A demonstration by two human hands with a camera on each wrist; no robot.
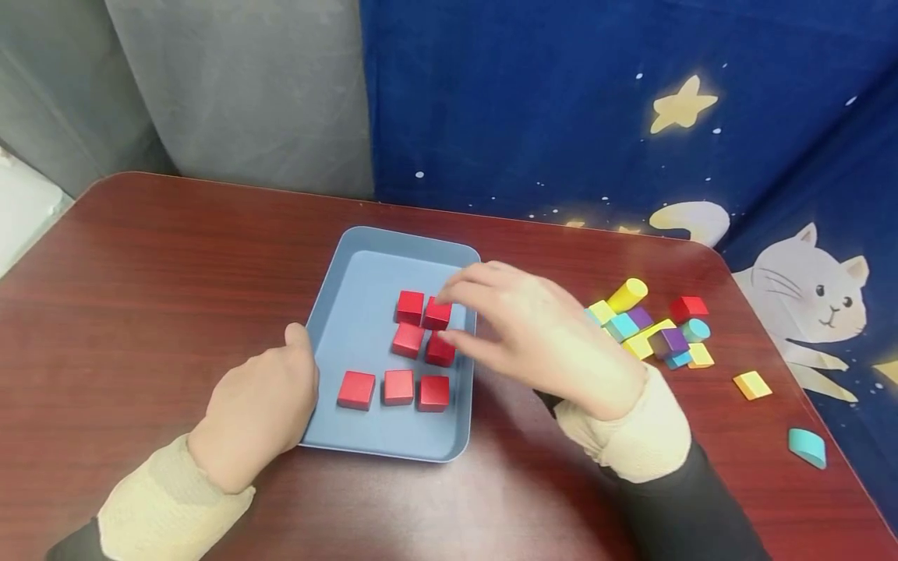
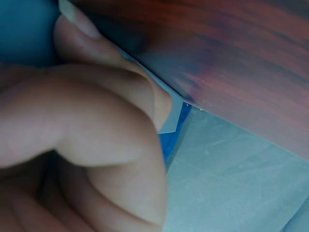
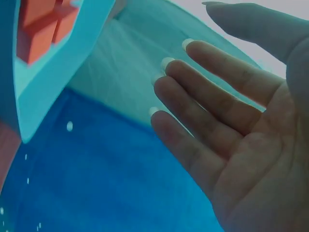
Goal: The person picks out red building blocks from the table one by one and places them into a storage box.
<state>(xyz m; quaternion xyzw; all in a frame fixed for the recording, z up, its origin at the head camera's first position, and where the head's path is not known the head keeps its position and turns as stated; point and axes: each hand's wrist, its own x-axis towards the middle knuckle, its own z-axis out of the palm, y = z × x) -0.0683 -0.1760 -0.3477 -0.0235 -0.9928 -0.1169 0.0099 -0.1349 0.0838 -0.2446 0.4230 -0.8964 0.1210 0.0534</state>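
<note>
**Seven red cubes sit in a blue tray as two hands work around it**

A blue tray (image 1: 365, 265) lies on the dark red counter (image 1: 140, 257) and holds seven red cubes (image 1: 398, 386): four clustered near the tray's middle, three in a row toward its near edge. The left hand (image 1: 256, 409) grips the tray's left rim, thumb over the edge and fingers curled beneath. The right hand (image 1: 540, 335) hovers over the tray's right side, fingers straight and spread, holding nothing; its fingertips (image 1: 449, 296) are just beside the upper cluster, though contact cannot be confirmed.

To the right of the tray, well apart from it, lies a loose heap of mixed blocks (image 1: 648, 331) in yellow, teal, purple and red, with an orange-yellow block (image 1: 752, 385) and a teal piece (image 1: 807, 447) farther right.

The left wrist view alone shows the curled fingers (image 2: 96, 140) pinching the tray's thin edge. The right wrist view alone shows the open palm from below, with the tray's outer wall (image 3: 53, 72) and cubes at upper left.

Behind the counter hangs a blue cloth (image 1: 561, 101) with stars and a cat; no writing is legible.
</note>
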